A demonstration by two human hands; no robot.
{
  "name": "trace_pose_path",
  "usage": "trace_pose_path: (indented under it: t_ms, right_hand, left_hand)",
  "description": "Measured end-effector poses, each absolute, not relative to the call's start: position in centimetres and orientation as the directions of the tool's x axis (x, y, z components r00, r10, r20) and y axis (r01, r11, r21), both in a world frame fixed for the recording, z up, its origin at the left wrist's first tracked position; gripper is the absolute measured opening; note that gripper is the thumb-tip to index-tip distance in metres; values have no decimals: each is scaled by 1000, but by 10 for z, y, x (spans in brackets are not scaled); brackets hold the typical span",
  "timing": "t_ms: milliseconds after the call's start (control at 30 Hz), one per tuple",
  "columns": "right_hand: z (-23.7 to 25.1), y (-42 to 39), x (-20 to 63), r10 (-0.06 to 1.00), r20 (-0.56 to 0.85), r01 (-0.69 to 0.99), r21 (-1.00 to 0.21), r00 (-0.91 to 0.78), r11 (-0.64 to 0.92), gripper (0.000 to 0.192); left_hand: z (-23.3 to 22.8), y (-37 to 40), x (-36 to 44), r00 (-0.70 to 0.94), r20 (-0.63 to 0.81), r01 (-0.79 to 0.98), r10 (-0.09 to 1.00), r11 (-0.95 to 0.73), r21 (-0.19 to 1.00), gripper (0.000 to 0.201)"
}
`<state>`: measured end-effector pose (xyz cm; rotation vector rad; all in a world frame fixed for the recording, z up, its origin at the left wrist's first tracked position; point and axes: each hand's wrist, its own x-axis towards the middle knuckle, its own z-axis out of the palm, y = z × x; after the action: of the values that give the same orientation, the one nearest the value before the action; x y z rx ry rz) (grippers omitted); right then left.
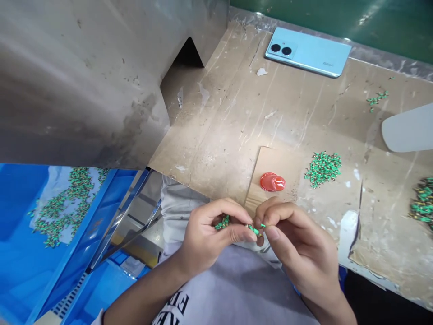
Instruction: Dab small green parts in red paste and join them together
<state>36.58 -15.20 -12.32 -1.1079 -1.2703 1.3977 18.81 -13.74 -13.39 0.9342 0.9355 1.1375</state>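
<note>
Several small green pieces with brass-coloured ends (pixel 222 222) lie in the curl of my left hand (pixel 216 234), and its thumb and forefinger pinch one more at their tips. Close against it, my right hand (pixel 297 243) holds a tiny green piece (pixel 263 225) between thumb and fingertip. Both hands are over my lap at the table's front edge. Just beyond them a red cap-like object (pixel 272 182) rests on a thin wooden board (pixel 270 158). To its right a pile of the same green pieces (pixel 324 169) lies on the table.
A light-blue phone (pixel 307 52) lies at the back of the cardboard-covered table (pixel 230 131). A metal housing (pixel 101 81) stands at the left. Below it, a blue tray (pixel 16 216) holds more green pieces. Another pile (pixel 422 203) and a pale rounded object (pixel 409 128) are at the right.
</note>
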Motion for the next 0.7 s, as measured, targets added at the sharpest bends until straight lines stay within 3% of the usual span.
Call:
trace_pose_path:
  t_ms: [367,533,700]
  right_hand:
    - [-121,-152,369,952,-150,-83,-981,-266,-178,14]
    - [-121,-152,373,908,-224,-184,-935,-355,-303,13]
    - [-121,-152,376,900,-231,-171,-935,-370,-311,14]
  left_hand:
    - [-128,-138,181,221,-80,-205,972,126,971,19]
    - [-131,-138,178,262,7,-201,965,48,978,18]
    - [-134,-136,181,291,96,-201,952,-37,979,15]
